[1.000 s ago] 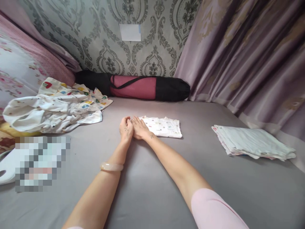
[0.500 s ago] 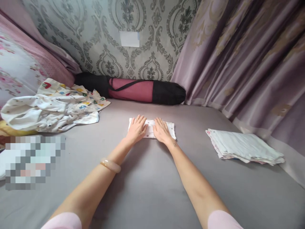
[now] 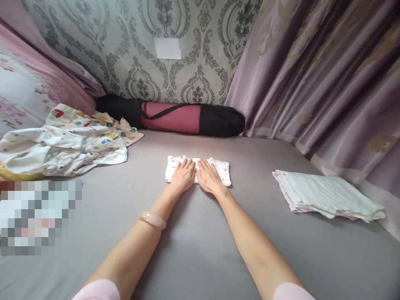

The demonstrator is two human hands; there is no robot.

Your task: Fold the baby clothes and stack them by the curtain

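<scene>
One folded white cloth with a small print (image 3: 224, 168) lies on the gray bed (image 3: 200, 250), in the middle between its left and right sides and nearer the far edge. The left hand (image 3: 184, 175) and right hand (image 3: 207, 176) rest palm down on it, side by side, fingers extended forward; neither is clenched or gripping it. The cloth shows past the outer side of each hand. A pale bangle (image 3: 153, 220) circles the left forearm. Toward the right edge lies a stack of folded pale cloths (image 3: 328, 193). Loose printed clothes (image 3: 65, 141) are heaped toward the far left corner, with a pixelated item (image 3: 40, 216) nearer the wearer. A long black and pink bag (image 3: 171, 118) lies along the far edge, by the patterned wall (image 3: 125, 46).
</scene>
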